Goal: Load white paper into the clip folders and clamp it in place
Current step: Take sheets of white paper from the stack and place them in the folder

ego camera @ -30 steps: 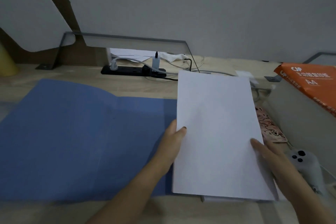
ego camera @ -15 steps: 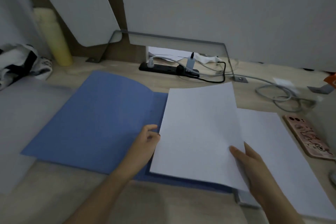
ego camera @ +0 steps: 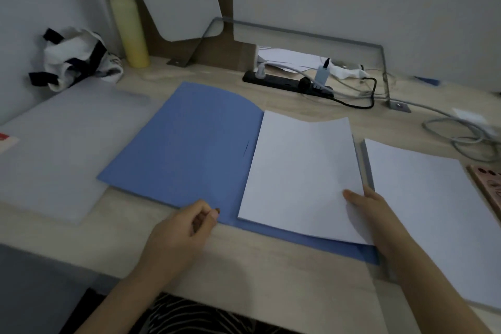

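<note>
Settled since earlier onto right half of open blue folder [ego camera: 189, 149], frame centre: white sheet [ego camera: 298, 171], light, limp, best taken by edges; right hand [ego camera: 371, 211] pinching its right edge, left hand [ego camera: 184, 228] curled, grip unclear.

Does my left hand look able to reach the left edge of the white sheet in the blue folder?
Probably yes. The left hand, fingers curled, sits at the near edge of the blue folder; only bare cover lies between it and the white sheet, which the right hand pinches at its right edge.
</note>
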{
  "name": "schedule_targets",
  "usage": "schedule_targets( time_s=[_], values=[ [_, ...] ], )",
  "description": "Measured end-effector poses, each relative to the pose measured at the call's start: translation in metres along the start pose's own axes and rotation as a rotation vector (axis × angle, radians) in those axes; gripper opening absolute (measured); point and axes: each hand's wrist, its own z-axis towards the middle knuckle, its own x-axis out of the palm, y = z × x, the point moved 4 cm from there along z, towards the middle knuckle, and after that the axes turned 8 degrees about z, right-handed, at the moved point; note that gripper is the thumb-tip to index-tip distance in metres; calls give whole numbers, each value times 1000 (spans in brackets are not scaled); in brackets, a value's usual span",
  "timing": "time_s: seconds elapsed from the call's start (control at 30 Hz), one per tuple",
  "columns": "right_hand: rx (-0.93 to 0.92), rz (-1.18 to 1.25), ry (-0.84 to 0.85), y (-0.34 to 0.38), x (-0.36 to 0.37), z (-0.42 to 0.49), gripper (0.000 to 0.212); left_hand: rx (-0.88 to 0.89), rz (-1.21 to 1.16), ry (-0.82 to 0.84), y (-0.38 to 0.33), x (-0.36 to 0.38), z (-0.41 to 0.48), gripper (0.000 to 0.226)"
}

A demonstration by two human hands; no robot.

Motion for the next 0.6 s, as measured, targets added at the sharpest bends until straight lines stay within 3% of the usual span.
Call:
schedule_targets(
  time_s=[0.17, 0.3, 0.47, 0.6],
  values=[
    [-35, -20, -10, -1, 2, -1, 20, 167, 243, -244, 10, -5, -17, 38],
    [-29, -54, -25, 0, 2, -4, 18, 105, 231, -149, 14, 3, -16, 65],
    [-21, -43, -30, -1, 2, -7, 23, 151, -93, -55, -11, 15, 9, 44],
    [-30, -37, -14, -1, 3, -8, 22, 70, -74, -33, -24, 31, 24, 23]
  ],
)
